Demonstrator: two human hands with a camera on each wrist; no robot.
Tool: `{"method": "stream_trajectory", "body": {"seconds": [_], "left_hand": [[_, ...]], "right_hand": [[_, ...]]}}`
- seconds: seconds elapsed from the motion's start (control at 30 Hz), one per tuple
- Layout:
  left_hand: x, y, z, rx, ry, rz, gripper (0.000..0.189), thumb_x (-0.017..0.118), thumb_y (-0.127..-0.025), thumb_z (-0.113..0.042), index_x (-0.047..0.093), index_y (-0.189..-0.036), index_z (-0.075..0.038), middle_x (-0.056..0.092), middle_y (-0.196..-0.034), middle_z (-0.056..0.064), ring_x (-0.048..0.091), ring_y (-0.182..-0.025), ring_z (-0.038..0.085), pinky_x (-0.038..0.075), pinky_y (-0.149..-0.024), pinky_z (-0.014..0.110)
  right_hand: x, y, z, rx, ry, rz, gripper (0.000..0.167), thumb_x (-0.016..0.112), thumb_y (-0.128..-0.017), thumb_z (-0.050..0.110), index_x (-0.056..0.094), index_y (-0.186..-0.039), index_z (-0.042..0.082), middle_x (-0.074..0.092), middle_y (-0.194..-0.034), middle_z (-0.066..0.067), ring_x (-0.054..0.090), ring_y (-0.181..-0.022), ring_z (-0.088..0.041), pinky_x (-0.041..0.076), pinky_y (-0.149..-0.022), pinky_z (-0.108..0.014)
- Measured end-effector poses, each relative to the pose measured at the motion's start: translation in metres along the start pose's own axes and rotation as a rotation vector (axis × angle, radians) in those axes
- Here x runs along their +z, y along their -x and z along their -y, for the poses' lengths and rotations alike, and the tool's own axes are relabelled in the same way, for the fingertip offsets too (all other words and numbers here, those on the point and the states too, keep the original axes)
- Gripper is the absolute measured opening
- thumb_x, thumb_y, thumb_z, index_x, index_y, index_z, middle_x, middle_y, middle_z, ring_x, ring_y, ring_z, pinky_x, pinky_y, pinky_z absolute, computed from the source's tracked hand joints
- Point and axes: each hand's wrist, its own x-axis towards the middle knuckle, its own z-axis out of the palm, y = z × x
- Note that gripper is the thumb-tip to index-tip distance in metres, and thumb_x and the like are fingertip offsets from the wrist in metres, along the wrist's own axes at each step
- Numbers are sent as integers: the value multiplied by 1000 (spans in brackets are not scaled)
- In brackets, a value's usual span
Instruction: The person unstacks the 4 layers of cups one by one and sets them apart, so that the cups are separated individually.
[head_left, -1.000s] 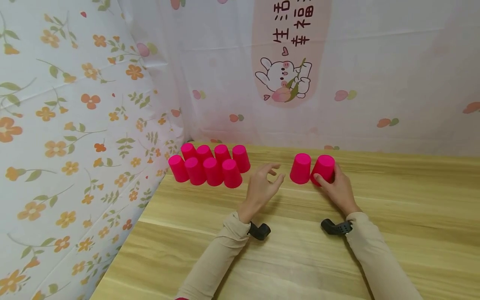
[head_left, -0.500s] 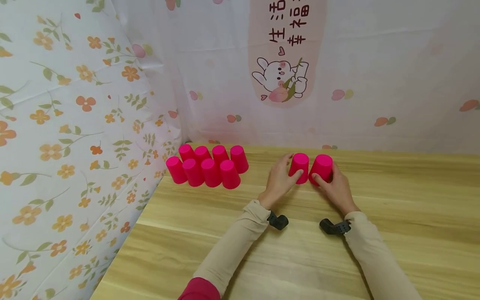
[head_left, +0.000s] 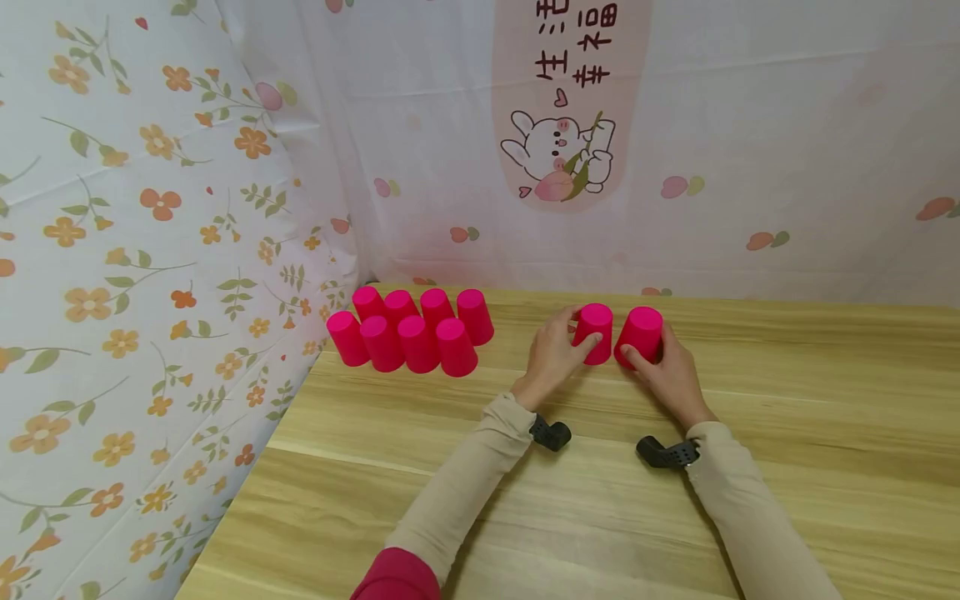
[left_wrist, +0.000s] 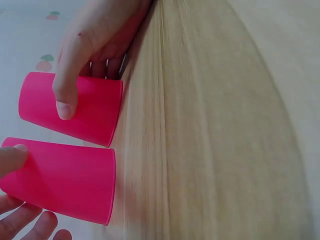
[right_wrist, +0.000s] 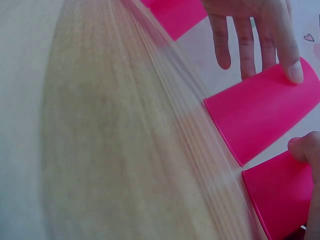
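Two upside-down pink cups stand side by side on the wooden table. My left hand (head_left: 553, 357) holds the left cup (head_left: 597, 322), thumb on its near side and fingers reaching round the far side. Around the right cup (head_left: 642, 325) my right hand (head_left: 677, 377) has its thumb in front and its fingers behind. In the left wrist view, the left thumb (left_wrist: 14, 158) lies on the lower cup (left_wrist: 65, 180). From the right wrist, the left hand's fingers (right_wrist: 246, 47) show behind its cup (right_wrist: 265, 110). A narrow gap separates the two cups.
Several more upside-down pink cups (head_left: 382, 346) stand in two close rows at the left of the table (head_left: 810, 417). A printed curtain (head_left: 420, 167) hangs behind the table, and a floral cloth (head_left: 150, 250) runs along its left side.
My left hand has moved right from between the cup groups and taken hold of the left cup of the pair. The right hand keeps its hold on the other.
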Motion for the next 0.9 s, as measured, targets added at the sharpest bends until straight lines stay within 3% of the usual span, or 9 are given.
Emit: {"method": "stream_trajectory", "body": {"seconds": [0.4, 0.7, 0.9], "left_hand": [[-25, 16, 0, 92, -58, 2, 46, 71, -83, -21, 56, -123, -5, 63, -108, 4, 60, -95, 17, 47, -75, 22], [-51, 34, 15, 175, -90, -23, 48, 71, -83, -18, 54, -124, -1, 63, -108, 8, 60, -94, 20, 49, -78, 23], [-68, 43, 24, 192, -102, -49, 47, 73, -81, -14, 54, -121, 3, 62, -105, 12, 61, -92, 25, 51, -76, 29]], "right_hand": [[-1, 0, -1, -2, 13, -4, 55, 62, -89, 31, 39, -127, -2, 57, -109, -24, 56, -95, -37, 46, -80, -50], [-2, 0, 1, -17, -2, 3, 56, 62, -90, 28, 37, -129, -4, 54, -113, -28, 54, -99, -42, 45, -83, -55], [0, 1, 1, -22, -3, 3, 56, 62, -90, 28, 38, -129, -5, 54, -112, -28, 54, -98, -42, 45, -83, -55]]}}
